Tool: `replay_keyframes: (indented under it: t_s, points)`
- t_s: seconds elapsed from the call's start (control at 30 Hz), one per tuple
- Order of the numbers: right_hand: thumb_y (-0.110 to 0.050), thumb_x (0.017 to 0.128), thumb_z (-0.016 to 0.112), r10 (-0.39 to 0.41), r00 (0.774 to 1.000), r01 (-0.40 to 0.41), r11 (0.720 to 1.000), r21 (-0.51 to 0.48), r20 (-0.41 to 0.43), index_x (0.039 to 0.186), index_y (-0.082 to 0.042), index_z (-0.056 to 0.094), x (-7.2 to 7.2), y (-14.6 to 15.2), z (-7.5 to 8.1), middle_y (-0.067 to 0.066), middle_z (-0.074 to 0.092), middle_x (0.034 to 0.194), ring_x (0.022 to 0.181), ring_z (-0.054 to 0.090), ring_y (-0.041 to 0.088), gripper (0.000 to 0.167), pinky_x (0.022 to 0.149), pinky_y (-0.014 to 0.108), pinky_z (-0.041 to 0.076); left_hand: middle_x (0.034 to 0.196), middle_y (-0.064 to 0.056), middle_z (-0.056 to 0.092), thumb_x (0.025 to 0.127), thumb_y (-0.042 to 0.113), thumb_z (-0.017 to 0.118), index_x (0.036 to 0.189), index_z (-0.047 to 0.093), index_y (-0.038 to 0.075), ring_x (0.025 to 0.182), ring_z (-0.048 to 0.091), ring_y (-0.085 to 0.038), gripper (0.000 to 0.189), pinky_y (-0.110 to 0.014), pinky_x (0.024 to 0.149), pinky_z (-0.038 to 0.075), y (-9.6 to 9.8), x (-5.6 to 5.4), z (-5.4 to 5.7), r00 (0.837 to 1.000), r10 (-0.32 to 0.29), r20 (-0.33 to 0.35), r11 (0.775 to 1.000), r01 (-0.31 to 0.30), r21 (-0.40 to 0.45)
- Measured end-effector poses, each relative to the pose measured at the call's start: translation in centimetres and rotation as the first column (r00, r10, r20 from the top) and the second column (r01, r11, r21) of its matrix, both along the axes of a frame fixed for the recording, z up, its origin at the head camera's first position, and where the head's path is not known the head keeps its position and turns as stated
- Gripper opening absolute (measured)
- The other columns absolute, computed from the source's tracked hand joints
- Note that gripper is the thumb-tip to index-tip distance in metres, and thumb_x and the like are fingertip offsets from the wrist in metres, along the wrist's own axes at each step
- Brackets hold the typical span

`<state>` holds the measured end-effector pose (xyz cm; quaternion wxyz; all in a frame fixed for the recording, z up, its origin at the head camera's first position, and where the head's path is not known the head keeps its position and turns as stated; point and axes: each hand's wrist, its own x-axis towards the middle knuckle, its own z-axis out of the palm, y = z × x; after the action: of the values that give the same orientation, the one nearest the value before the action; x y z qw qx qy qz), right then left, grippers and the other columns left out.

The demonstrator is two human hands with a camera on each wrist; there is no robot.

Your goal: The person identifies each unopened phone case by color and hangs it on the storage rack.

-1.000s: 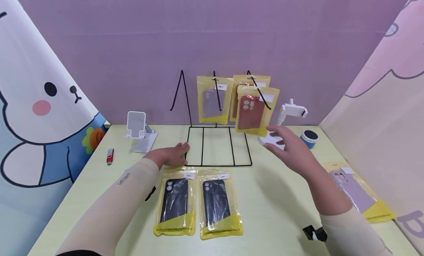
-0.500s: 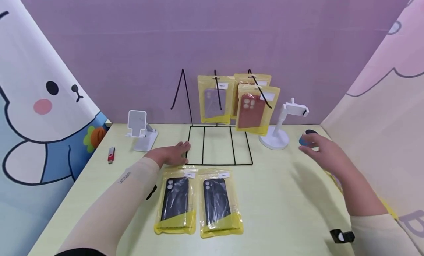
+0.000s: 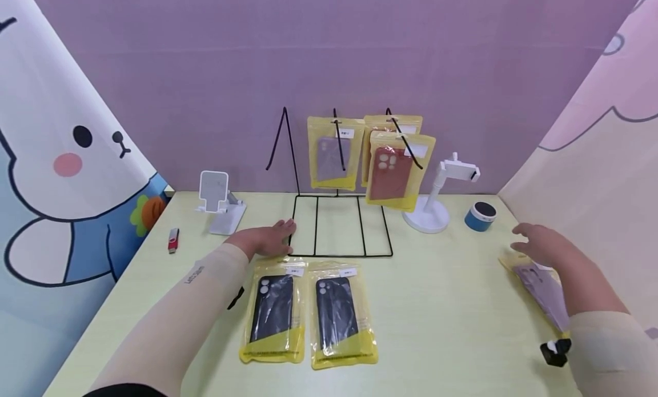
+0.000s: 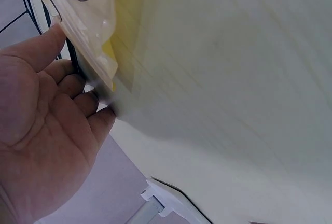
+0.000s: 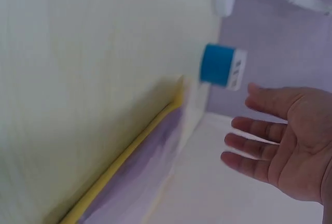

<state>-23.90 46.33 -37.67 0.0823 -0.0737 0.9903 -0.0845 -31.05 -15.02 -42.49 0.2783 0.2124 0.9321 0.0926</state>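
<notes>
Nearest on my feed, the left black-case packet (image 3: 272,311) and the right black-case packet (image 3: 336,314) lie side by side on the surface (image 3: 437,323), labelled ends toward the rack, probably so that they are easy to lift that way round; off to the right lies the lilac-case packet (image 3: 540,288), partly hidden from me by the right grip (image 3: 547,245); that grip is released, fingers apart, near the packet's top end, which I read as a reach; the left grip (image 3: 264,241) rests at the left front corner of the wire rack (image 3: 339,255), presumably steadying a light frame (whether it clasps the wire, I cannot tell); farther back, a white phone stand (image 3: 213,191) and a blue-and-white canister (image 3: 480,217) stand well apart, leaving the rack working room; farthest, I see the purple-case packet (image 3: 329,157) on the middle prong and the red-case packet (image 3: 390,177) on the right one, their top slots evidently made for hanging.
</notes>
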Motion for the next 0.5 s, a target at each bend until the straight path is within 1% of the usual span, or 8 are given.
replay_keyframes:
  t_s: [0.07, 0.13, 0.2, 0.27, 0.3, 0.37, 0.43, 0.5]
  points:
    - [-0.007, 0.091, 0.058, -0.01, 0.999, 0.009, 1.0, 0.028, 0.044, 0.125, 0.02, 0.045, -0.2, 1.1, -0.8, 0.045, 0.053, 0.118, 0.108, 0.05, 0.062, 0.045, 0.089, 0.068, 0.042, 0.166, -0.007, -0.006, 0.103, 0.039, 0.046, 0.159, 0.002, 0.014, 0.153, -0.005, -0.03, 0.075, -0.052, 0.123, 0.008, 0.0, 0.0, 0.0, 1.0, -0.002, 0.0, 1.0, 0.002, 0.002]
    - [-0.003, 0.089, 0.057, -0.034, 0.994, 0.027, 0.998, 0.065, 0.104, 0.127, 0.019, 0.044, -0.4, 1.9, -1.5, 0.044, 0.053, 0.116, 0.107, 0.051, 0.061, 0.046, 0.089, 0.068, 0.043, 0.166, -0.008, -0.007, 0.103, 0.039, 0.045, 0.159, 0.002, 0.014, 0.153, -0.005, -0.03, 0.075, -0.052, 0.123, 0.007, 0.0, 0.0, -0.1, 1.0, -0.005, -0.001, 1.0, 0.005, 0.003]
    - [-0.005, 0.09, 0.056, -0.052, 0.984, 0.037, 0.996, 0.087, 0.173, 0.128, 0.018, 0.043, -0.6, 2.5, -2.3, 0.043, 0.053, 0.114, 0.104, 0.053, 0.057, 0.046, 0.091, 0.069, 0.042, 0.166, -0.007, -0.007, 0.103, 0.039, 0.045, 0.159, 0.001, 0.014, 0.153, -0.005, -0.029, 0.075, -0.052, 0.123, 0.007, 0.0, 0.0, -0.1, 1.0, -0.005, 0.0, 1.0, 0.005, 0.001]
    - [-0.009, 0.092, 0.057, -0.067, 0.972, 0.046, 0.994, 0.094, 0.226, 0.129, 0.016, 0.045, -0.6, 2.7, -2.8, 0.039, 0.055, 0.11, 0.098, 0.055, 0.051, 0.047, 0.093, 0.069, 0.041, 0.166, -0.007, -0.007, 0.103, 0.039, 0.045, 0.159, 0.001, 0.014, 0.153, -0.006, -0.029, 0.075, -0.051, 0.123, 0.007, 0.0, 0.0, -0.1, 1.0, -0.009, -0.001, 1.0, 0.009, 0.001]
    - [-0.012, 0.092, 0.058, -0.075, 0.965, 0.055, 0.995, 0.084, 0.25, 0.13, 0.015, 0.045, -0.6, 2.7, -2.9, 0.036, 0.056, 0.108, 0.095, 0.054, 0.047, 0.048, 0.093, 0.069, 0.04, 0.166, -0.006, -0.007, 0.103, 0.04, 0.045, 0.159, 0.001, 0.015, 0.153, -0.006, -0.028, 0.075, -0.051, 0.123, 0.007, 0.0, 0.0, -0.1, 1.0, -0.009, -0.002, 1.0, 0.009, 0.0]
    - [-0.014, 0.091, 0.06, -0.054, 0.966, 0.04, 0.997, 0.06, 0.252, 0.13, 0.015, 0.045, -0.5, 2.5, -3.0, 0.03, 0.057, 0.103, 0.09, 0.053, 0.04, 0.05, 0.092, 0.068, 0.041, 0.166, -0.007, -0.007, 0.103, 0.04, 0.045, 0.159, 0.002, 0.015, 0.153, -0.005, -0.028, 0.075, -0.051, 0.123, 0.007, 0.0, 0.0, -0.1, 1.0, -0.004, -0.002, 1.0, 0.004, 0.003]
    - [-0.011, 0.089, 0.06, -0.049, 0.963, 0.045, 0.999, 0.021, 0.266, 0.132, 0.014, 0.043, -0.4, 2.2, -2.9, 0.026, 0.056, 0.101, 0.084, 0.055, 0.035, 0.052, 0.087, 0.063, 0.045, 0.166, -0.007, -0.007, 0.103, 0.04, 0.046, 0.159, 0.002, 0.015, 0.153, -0.006, -0.028, 0.075, -0.052, 0.123, 0.007, 0.0, 0.0, -0.2, 1.0, 0.004, 0.004, 1.0, -0.004, 0.008]
    - [-0.013, 0.089, 0.062, -0.038, 0.957, 0.039, 0.999, 0.001, 0.287, 0.133, 0.014, 0.041, -0.5, 1.9, -2.8, 0.024, 0.056, 0.101, 0.082, 0.055, 0.031, 0.056, 0.084, 0.058, 0.045, 0.166, -0.007, -0.007, 0.102, 0.039, 0.046, 0.159, 0.002, 0.014, 0.153, -0.006, -0.029, 0.076, -0.053, 0.123, 0.006, 0.0, 0.0, -0.3, 1.0, 0.007, 0.007, 1.0, -0.007, 0.011]
